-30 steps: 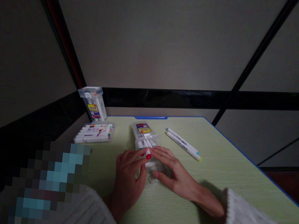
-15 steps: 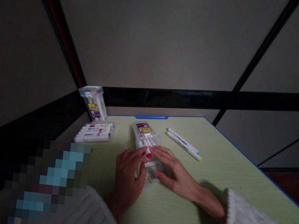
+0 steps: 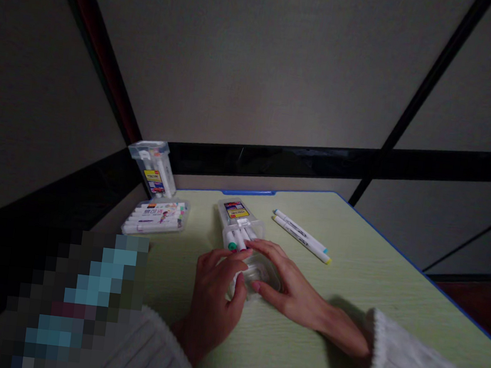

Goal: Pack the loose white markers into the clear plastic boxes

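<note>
A clear plastic marker case [image 3: 236,211] lies on the table with its mouth toward me. Several white markers [image 3: 240,239] show in its mouth, one with a green end [image 3: 232,245]. In front of the mouth is the clear lid [image 3: 258,268]. My left hand [image 3: 217,299] curls over the lid's left side, its fingertips close to the marker ends; the fingers are bent, and part of their contact is hidden. My right hand [image 3: 294,281] curves round the lid's right side, thumb low and fingers beside the case mouth.
Two white markers, one with blue ends [image 3: 300,230] and one with yellow ends [image 3: 301,239], lie right of the case. At the left stand an upright marker case [image 3: 156,171] and a flat marker case [image 3: 156,218]. A wall rises behind the blue-edged table [image 3: 374,299].
My left hand has shifted slightly right and toward me, over the lid. The red-ended marker no longer sticks out prominently; a green end now shows. My right hand has barely moved.
</note>
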The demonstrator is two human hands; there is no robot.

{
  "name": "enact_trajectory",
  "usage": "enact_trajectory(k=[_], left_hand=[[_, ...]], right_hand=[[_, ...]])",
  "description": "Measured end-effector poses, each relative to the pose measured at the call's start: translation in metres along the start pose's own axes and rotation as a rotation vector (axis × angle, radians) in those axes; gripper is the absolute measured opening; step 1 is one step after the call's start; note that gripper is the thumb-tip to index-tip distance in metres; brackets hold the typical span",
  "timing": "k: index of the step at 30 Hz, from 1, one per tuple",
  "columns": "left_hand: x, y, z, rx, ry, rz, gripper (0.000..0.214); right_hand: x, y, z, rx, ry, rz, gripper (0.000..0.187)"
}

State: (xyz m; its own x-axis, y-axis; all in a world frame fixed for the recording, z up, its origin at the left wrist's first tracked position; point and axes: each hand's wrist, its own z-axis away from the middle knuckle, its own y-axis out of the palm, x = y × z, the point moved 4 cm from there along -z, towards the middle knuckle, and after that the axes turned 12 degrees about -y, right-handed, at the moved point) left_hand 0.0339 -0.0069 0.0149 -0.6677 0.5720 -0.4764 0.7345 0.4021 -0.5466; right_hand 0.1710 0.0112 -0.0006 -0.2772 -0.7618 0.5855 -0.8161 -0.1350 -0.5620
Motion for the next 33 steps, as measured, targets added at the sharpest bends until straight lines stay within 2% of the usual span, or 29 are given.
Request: enact_trajectory(k=[8, 33], left_hand=[[0.0040, 0.0027, -0.0007, 0.018, -0.064, -0.028, 0.022], [0.0059, 0.0071, -0.0014, 0.047, -0.085, -0.032, 0.019]], right_hand=[[0.0007, 0.0002, 0.0002, 0.006, -0.010, 0.005, 0.055], [0.0011, 0.0009, -0.0008, 0.019, -0.008, 0.018, 0.055]])
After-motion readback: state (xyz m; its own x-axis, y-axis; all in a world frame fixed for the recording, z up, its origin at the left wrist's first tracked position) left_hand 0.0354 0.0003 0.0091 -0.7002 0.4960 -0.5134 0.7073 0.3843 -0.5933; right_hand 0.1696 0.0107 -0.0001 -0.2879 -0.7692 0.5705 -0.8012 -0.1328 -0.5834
